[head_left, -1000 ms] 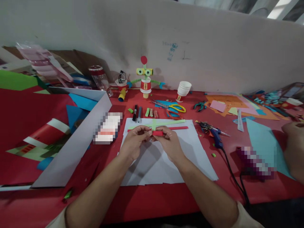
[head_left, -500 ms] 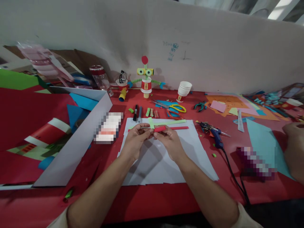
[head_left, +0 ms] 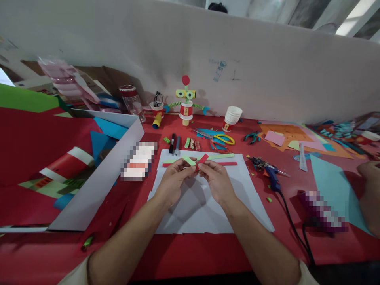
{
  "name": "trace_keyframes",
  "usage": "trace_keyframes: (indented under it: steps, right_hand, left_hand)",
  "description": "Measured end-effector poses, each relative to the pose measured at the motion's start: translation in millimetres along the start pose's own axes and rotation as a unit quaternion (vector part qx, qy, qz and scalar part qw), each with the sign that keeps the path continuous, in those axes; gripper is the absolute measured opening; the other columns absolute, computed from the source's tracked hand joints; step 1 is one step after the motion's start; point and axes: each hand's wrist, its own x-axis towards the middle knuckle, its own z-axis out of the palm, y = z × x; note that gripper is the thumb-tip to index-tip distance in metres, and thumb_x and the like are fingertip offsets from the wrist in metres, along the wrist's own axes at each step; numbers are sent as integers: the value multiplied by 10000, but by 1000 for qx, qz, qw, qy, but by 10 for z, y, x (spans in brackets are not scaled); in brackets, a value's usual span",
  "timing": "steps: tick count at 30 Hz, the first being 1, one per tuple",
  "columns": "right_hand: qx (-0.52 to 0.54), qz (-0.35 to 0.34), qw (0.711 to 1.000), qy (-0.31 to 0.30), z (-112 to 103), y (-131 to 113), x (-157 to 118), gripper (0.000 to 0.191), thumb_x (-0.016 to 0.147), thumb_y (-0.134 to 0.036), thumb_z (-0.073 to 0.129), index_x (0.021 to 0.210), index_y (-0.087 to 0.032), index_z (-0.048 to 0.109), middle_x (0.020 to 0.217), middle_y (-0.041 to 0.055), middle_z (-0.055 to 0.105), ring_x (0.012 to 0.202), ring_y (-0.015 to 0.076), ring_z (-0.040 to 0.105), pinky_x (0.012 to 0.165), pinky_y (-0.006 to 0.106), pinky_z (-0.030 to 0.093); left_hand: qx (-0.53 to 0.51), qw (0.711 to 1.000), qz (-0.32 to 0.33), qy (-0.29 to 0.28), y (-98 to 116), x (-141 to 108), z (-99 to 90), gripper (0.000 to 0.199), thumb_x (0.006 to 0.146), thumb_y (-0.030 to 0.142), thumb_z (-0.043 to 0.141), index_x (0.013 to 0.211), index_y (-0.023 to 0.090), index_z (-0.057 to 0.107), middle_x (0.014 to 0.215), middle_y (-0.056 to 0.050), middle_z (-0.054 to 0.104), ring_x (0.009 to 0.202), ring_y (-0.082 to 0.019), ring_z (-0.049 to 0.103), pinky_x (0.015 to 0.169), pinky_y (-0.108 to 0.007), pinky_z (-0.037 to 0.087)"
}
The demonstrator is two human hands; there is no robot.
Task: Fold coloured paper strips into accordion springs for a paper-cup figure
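Note:
Over the white paper [head_left: 202, 206], my left hand [head_left: 175, 178] pinches a light green paper strip [head_left: 189, 160] near its lower end. My right hand [head_left: 215, 176] grips a red paper strip [head_left: 203, 159] between thumb and fingers. The two strips meet between my fingertips, and their joint is partly hidden. Behind my hands, a longer green strip [head_left: 221, 157] and a longer red strip [head_left: 227, 163] lie across the top of the paper. Small folded paper springs [head_left: 192, 143] sit just beyond the paper, with two markers [head_left: 171, 143] to their left.
A paper-cup figure [head_left: 186, 109] stands at the back, with stacked cups [head_left: 233, 116] to its right. Scissors [head_left: 222, 138], pliers [head_left: 252, 137] and a glue gun [head_left: 271, 176] lie right. An open box [head_left: 97, 178] is left. Another person's hand [head_left: 369, 194] shows far right.
The held green strip has gone from upright to slanting left, and the held red strip from nearly flat to slanting up right. The whole view has shifted slightly.

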Motion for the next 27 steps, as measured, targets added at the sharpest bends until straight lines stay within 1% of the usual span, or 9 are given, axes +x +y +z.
trace_keyframes:
  steps: [5,8,10,13,15,17,20,23,27]
  right_hand:
    - [-77,-41,996,0,1,6,0,134,720,-286,660,640,-181,642,589,-23,584,597,110,500,609,248,401]
    - [-97,-55,994,1,3,31,-1,166,768,-331,617,701,-183,651,621,-11,603,615,118,515,604,246,412]
    - [-104,-60,993,-2,0,51,-6,176,784,-355,605,768,-188,656,675,-3,623,635,121,530,615,246,428]
    - [-138,-74,988,-6,-3,79,-18,183,771,-354,631,862,-196,653,752,2,639,664,127,558,637,252,460]
    - [-150,-83,985,-13,-1,92,-23,188,770,-353,633,877,-199,651,759,2,635,670,135,573,646,265,481]
    - [-139,-82,987,-21,4,95,-23,174,772,-352,628,853,-199,651,740,-1,630,666,140,586,655,279,495]
    - [-106,-61,992,-19,8,67,-16,135,741,-327,653,770,-195,654,696,-11,628,642,134,589,656,280,497]
    - [-81,-34,996,-18,1,13,-10,114,691,-297,689,684,-186,661,640,-16,621,624,128,578,644,273,491]
    - [-69,-8,997,-21,-13,-36,-9,107,665,-281,700,644,-178,676,614,-11,625,587,118,557,622,271,485]
  left_hand:
    - [25,1000,-7,12,-4,13,-18,206,643,149,717,846,166,681,654,18,614,622,-87,532,652,-222,411]
    - [34,999,-8,15,-5,24,-21,137,652,163,711,783,164,671,649,12,618,625,-96,539,645,-230,408]
    - [25,999,4,27,-5,30,-17,101,653,170,712,732,168,650,646,19,614,617,-93,536,640,-230,407]
    - [3,999,21,39,-10,35,-8,129,637,160,725,718,173,625,677,22,627,655,-98,557,681,-234,420]
    - [-14,999,19,45,-21,35,-2,158,624,158,735,737,171,625,700,17,637,686,-107,574,710,-241,429]
    - [-28,998,15,48,-35,30,3,169,621,164,740,744,167,624,699,14,638,680,-111,579,708,-248,435]
    - [-30,999,18,35,-47,17,4,160,631,170,733,744,169,620,693,9,646,660,-116,583,693,-260,444]
    - [-5,999,22,24,-44,3,-5,163,640,161,724,772,178,630,673,11,653,654,-122,595,686,-262,447]
    - [37,999,32,13,-37,-9,-5,161,647,173,718,790,177,644,647,1,663,644,-143,610,684,-285,457]
